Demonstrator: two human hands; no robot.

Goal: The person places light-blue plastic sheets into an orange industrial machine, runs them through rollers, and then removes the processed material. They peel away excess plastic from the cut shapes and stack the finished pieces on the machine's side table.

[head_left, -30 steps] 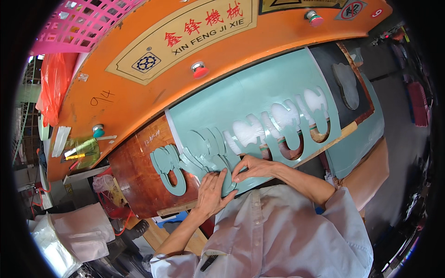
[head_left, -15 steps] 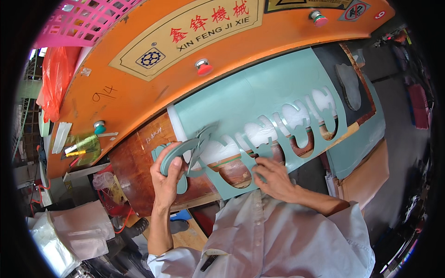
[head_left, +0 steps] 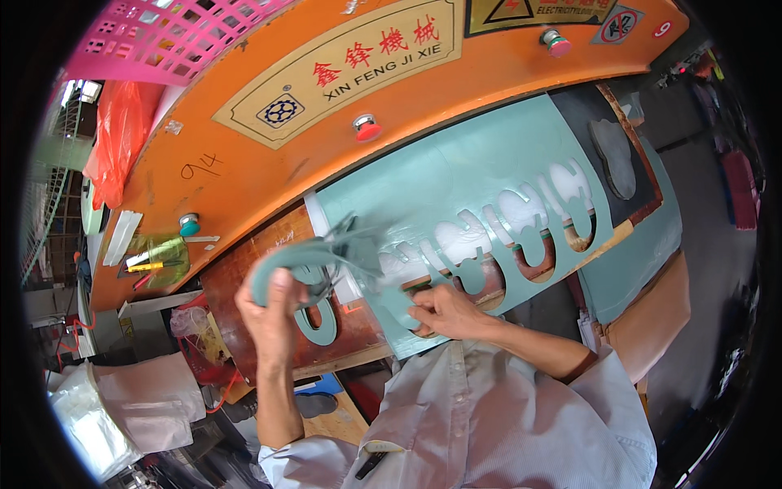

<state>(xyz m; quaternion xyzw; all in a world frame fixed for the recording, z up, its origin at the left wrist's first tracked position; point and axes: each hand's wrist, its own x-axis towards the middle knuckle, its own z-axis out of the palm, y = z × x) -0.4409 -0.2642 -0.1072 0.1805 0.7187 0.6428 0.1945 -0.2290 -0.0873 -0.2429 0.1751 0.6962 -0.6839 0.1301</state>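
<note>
A fanned bundle of pale green horseshoe-shaped cut pieces [head_left: 275, 273] is gripped in my left hand [head_left: 273, 318], raised over the brown board; motion blurs its far ends. Below the bundle, another such loose piece [head_left: 325, 332] lies on the board. My right hand [head_left: 450, 314] rests at the near left part of the green sheet [head_left: 456, 159], by the leftmost cut-out. Its thumb and index finger are pinched together, and what lies between them is hidden. A row of several horseshoe-shaped cut-outs runs along the sheet, showing white and brown material beneath.
Behind the sheet stands the orange machine beam [head_left: 269, 183] with red and green buttons. A dark grey sole-shaped piece [head_left: 612, 159] lies at the right end. A pink basket [head_left: 163, 37] and a red plastic bag [head_left: 120, 147] are at upper left. Brown board [head_left: 232, 314] extends leftward.
My left hand has swung left with the bundle, uncovering more of the loose piece on the board. My right hand has moved left along the sheet to the leftmost cut-out. The view has shifted slightly.
</note>
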